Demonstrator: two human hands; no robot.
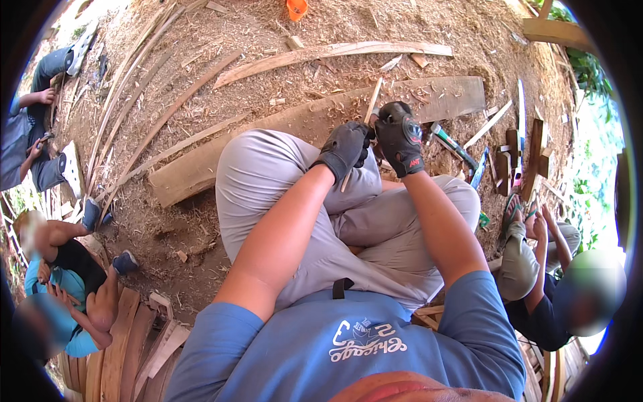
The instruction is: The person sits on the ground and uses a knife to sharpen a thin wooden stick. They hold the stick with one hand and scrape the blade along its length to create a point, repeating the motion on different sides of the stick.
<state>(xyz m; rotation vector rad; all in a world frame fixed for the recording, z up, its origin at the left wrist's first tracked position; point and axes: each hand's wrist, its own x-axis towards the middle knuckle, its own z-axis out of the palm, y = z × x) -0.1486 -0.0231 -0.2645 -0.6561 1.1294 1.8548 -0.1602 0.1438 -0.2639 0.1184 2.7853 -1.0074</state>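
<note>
A thin pale wooden stick (376, 95) slants across my lap, its upper end pointing away from me and its lower end by my knee. My left hand (343, 149), in a dark grey work glove, is closed around its middle. Right beside it, my right hand (400, 137) wears a matching glove and is also closed, its fingers curled close to the stick. Whatever the right hand grips is hidden by the glove. Both hands are above my crossed legs in grey trousers (268, 174).
Beyond my knees lies a long wide board (435, 97), with a curved wooden strip (321, 53) past it. A green-handled tool (452, 145) and a blue tool (479, 169) lie to the right. People sit at both sides. Shavings cover the ground; an orange object (297, 9) lies far ahead.
</note>
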